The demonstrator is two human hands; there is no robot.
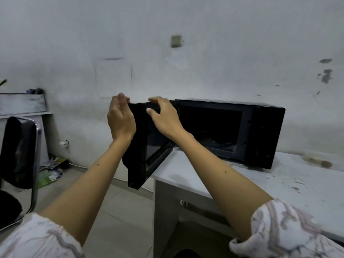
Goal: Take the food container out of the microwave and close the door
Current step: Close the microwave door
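Note:
A black microwave (pixel 264 131) stands on a white table (pixel 260 185), and its door (pixel 141 164) is swung wide open to the left, past the table's edge. My left hand (pixel 120 120) curls over the door's free top corner from the outer side. My right hand (pixel 163 116) grips the door's top edge, fingers over the top and thumb on the inner face. The cavity is dark, and only the turntable shows faintly at its bottom. A clear food container (pixel 318 161), blurred, sits on the table to the right of the microwave.
A black chair (pixel 18 151) stands at the left. Papers (pixel 52 170) and a cable lie on the floor by the wall. The table has a drawer handle (pixel 197 208) on its front. A low shelf (pixel 22 105) is at the far left.

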